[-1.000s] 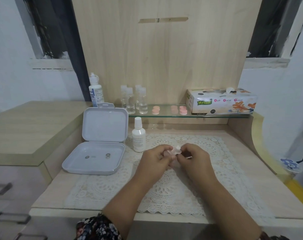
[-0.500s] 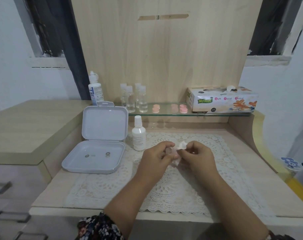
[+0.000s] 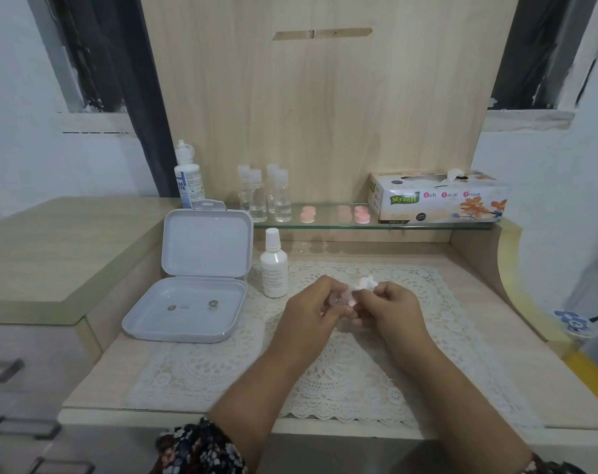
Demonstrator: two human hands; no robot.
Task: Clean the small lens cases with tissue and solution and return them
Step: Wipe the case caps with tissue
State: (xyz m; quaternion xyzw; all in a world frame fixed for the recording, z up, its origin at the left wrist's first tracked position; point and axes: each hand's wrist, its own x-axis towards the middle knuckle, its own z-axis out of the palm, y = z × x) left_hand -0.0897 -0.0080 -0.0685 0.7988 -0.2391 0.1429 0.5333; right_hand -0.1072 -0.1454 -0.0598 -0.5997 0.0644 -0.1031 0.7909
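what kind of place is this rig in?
Probably a home vanity or dressing nook, set up for contact-lens care. Cues: a glass shelf with small pink lens cases and a tissue box, a solution bottle beside it, and a lace mat on the wooden counter.

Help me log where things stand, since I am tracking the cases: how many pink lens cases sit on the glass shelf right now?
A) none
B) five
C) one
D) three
D: three pink lens cases sit on the glass shelf, one nearer the clear bottles and two beside the tissue box.
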